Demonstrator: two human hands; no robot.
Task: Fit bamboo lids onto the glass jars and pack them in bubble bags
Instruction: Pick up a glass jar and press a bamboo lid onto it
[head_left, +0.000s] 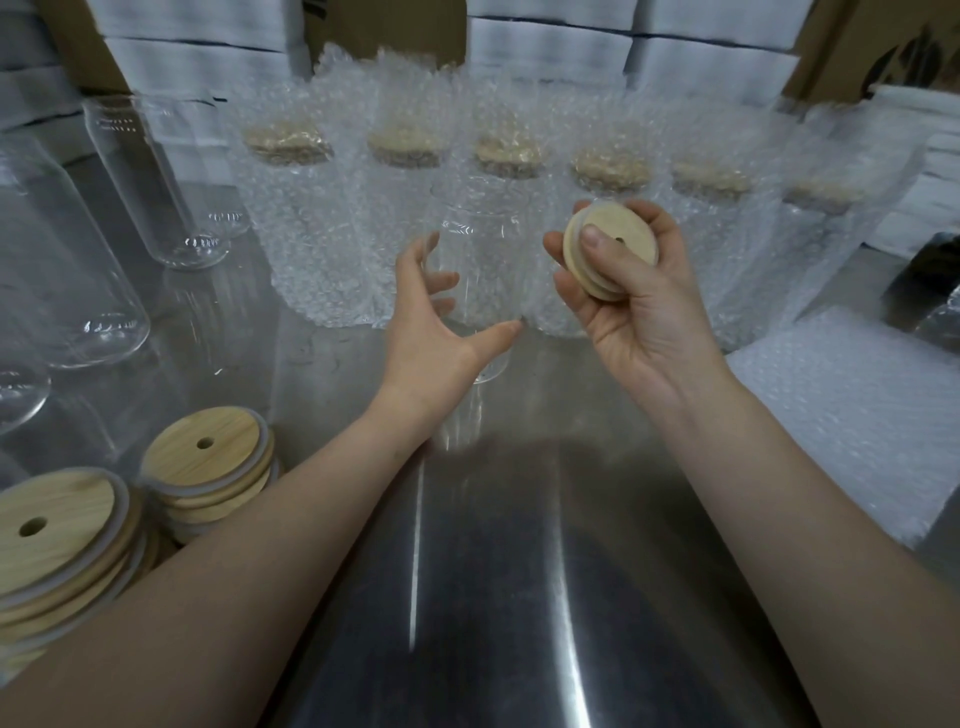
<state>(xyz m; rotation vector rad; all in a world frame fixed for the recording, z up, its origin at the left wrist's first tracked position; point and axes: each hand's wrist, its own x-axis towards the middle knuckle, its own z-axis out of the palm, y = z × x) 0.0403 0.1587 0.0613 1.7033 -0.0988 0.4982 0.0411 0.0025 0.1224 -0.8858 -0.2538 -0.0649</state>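
A clear glass jar (480, 249) stands upright without a lid on the steel table (519, 545), at the centre. My left hand (441, 332) has its fingers spread around the jar's left side and its thumb across the jar's front; whether it touches the glass is unclear. To the jar's right, my right hand (631, 306) holds a small stack of round bamboo lids (605, 254), thumb pressed on the top one. Behind the jar stands a row of lidded jars in bubble bags (405, 218).
Several bare glass jars (156, 182) stand at the left. Stacks of bamboo lids (208, 467) sit at the near left by my forearm. A pile of flat bubble bags (852, 415) lies at the right. White boxes (561, 47) and cardboard line the back.
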